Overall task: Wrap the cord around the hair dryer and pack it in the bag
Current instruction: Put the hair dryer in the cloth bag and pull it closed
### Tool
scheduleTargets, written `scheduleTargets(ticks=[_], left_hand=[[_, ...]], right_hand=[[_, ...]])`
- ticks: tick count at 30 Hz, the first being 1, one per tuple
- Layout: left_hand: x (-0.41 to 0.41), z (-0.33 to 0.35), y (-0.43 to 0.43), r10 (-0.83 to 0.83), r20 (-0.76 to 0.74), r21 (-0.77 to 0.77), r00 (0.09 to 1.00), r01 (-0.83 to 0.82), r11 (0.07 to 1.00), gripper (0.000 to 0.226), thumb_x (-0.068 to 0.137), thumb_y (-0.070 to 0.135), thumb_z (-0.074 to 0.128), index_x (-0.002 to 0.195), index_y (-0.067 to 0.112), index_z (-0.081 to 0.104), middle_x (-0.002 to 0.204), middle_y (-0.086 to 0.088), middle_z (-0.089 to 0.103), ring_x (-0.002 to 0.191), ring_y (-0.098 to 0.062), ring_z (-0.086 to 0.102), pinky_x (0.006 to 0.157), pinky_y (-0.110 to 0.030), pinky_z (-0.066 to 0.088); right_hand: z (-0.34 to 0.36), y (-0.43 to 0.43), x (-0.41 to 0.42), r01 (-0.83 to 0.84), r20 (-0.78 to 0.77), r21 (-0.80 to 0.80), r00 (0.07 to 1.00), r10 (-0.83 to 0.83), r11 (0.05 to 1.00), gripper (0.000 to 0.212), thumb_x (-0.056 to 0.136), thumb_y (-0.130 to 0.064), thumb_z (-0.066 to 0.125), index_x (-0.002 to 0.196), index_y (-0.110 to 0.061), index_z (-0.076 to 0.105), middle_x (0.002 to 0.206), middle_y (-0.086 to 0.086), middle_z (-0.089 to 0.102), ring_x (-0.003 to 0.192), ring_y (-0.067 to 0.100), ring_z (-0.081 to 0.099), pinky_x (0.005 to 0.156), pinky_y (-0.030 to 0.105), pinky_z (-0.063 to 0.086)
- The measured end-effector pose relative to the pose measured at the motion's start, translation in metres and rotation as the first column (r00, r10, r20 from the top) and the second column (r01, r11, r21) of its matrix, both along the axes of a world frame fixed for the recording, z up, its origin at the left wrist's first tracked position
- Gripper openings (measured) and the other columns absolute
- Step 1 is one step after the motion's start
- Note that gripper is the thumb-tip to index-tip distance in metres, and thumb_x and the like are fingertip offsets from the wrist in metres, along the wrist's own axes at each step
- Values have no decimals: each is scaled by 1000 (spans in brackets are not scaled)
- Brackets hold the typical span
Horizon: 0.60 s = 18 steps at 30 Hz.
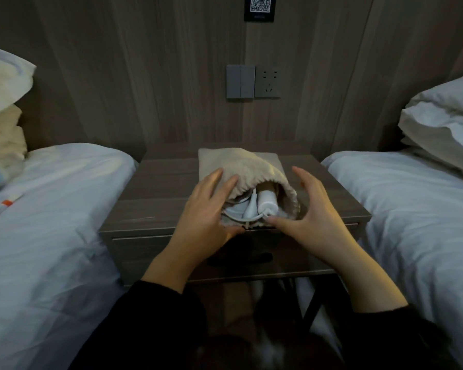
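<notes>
A beige drawstring bag (247, 162) lies on the wooden nightstand (161, 198), its mouth facing me. Inside the mouth I see the white hair dryer's handle end (266, 202) and loops of white cord (241, 213). My left hand (206, 209) rests on the left side of the bag's mouth, fingers spread over the fabric, thumb at the lower rim. My right hand (309, 212) is spread open at the right of the mouth, its thumb touching the lower edge near the handle end. The rest of the dryer is hidden in the bag.
A bed with white sheets stands on each side of the nightstand, the left bed (51, 209) and the right bed (412, 204), both with pillows. A switch and wall socket (253, 81) sit on the wooden wall behind. The nightstand has a drawer (251, 252) below its front edge.
</notes>
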<state>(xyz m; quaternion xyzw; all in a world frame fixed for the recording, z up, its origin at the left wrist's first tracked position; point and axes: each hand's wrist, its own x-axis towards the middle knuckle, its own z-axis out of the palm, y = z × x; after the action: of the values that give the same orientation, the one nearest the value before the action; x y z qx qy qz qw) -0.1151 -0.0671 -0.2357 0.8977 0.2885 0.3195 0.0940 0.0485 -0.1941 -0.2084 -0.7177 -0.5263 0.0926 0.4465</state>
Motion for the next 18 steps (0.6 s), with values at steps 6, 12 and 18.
scheduleTargets(ticks=[6, 12, 18], left_hand=[[-17, 9, 2, 260, 57, -111, 964, -253, 961, 52, 78, 31, 71, 126, 22, 54, 120, -1, 54, 107, -20, 55, 89, -31, 45], [-21, 17, -2, 274, 127, -216, 953, -243, 946, 21, 86, 27, 61, 103, 17, 67, 87, -3, 69, 79, -19, 62, 67, -28, 47], [-28, 19, 3, 184, 152, -281, 971, -136, 950, 17, 90, 25, 56, 101, 16, 66, 86, 3, 64, 81, -12, 58, 66, -19, 36]], right_hand=[[-17, 23, -14, 24, 151, -33, 988, -19, 999, 110, 60, -43, 81, 146, -27, 16, 152, -3, 22, 139, 18, 24, 113, 38, 28], [-21, 35, -19, 114, 303, 27, 946, -117, 993, 91, 60, -45, 80, 136, -24, 35, 136, -3, 43, 122, 20, 40, 101, 33, 38], [-19, 46, -23, 147, 320, 93, 932, -169, 985, 78, 61, -46, 80, 126, -19, 47, 125, -1, 47, 115, 17, 45, 89, 29, 44]])
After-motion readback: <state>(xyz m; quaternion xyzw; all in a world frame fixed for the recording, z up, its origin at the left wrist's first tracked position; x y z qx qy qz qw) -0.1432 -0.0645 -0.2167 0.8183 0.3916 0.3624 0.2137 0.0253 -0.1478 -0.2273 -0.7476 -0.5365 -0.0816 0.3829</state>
